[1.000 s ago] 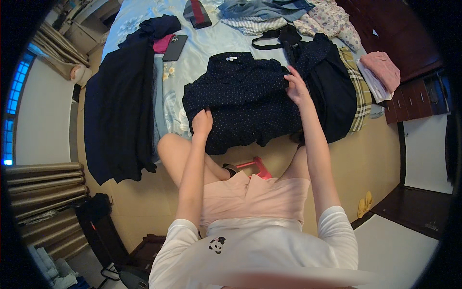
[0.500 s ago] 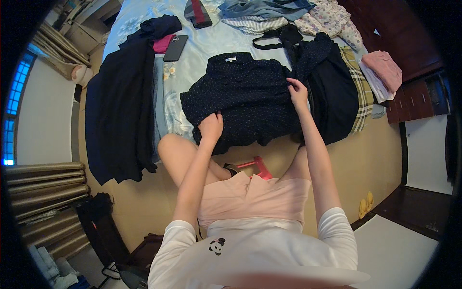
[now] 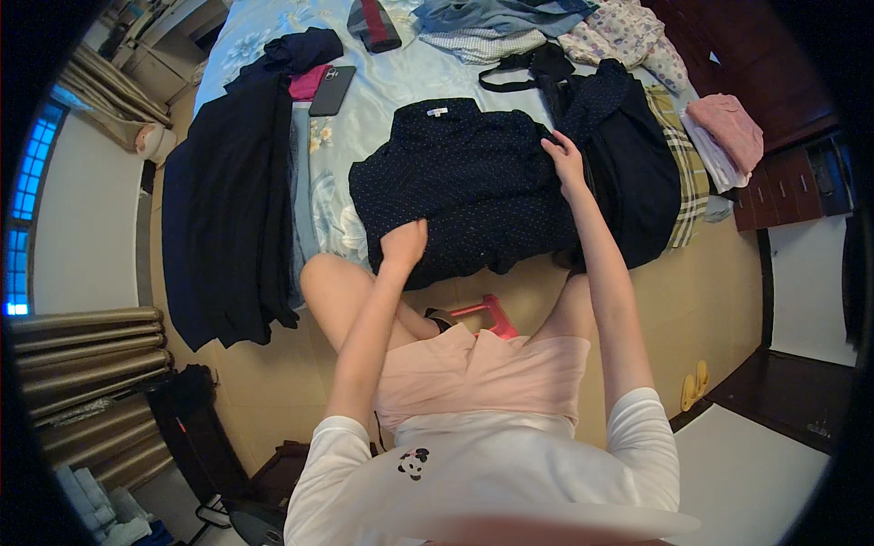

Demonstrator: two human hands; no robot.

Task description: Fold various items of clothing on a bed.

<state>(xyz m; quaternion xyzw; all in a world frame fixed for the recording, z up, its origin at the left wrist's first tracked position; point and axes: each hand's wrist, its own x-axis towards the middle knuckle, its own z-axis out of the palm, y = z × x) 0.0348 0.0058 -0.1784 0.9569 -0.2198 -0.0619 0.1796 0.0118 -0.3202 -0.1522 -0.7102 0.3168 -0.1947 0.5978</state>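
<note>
A dark navy shirt with small white dots is spread over the near edge of the bed, its collar and pale label toward the far side. My left hand is closed on the cloth at the shirt's lower left, its fingertips partly hidden. At the shirt's right edge, my right hand pinches the fabric beside the sleeve. That dotted sleeve lies out to the right, over a pile of black clothes.
Dark trousers hang over the bed's edge at left, near a black phone. A checked yellow cloth and folded pink clothing lie at right. More garments are at the back. A pink stool stands below.
The shirt's left side has shifted a little to the right, with my left hand on it. My right hand has moved slightly up along the right edge.
</note>
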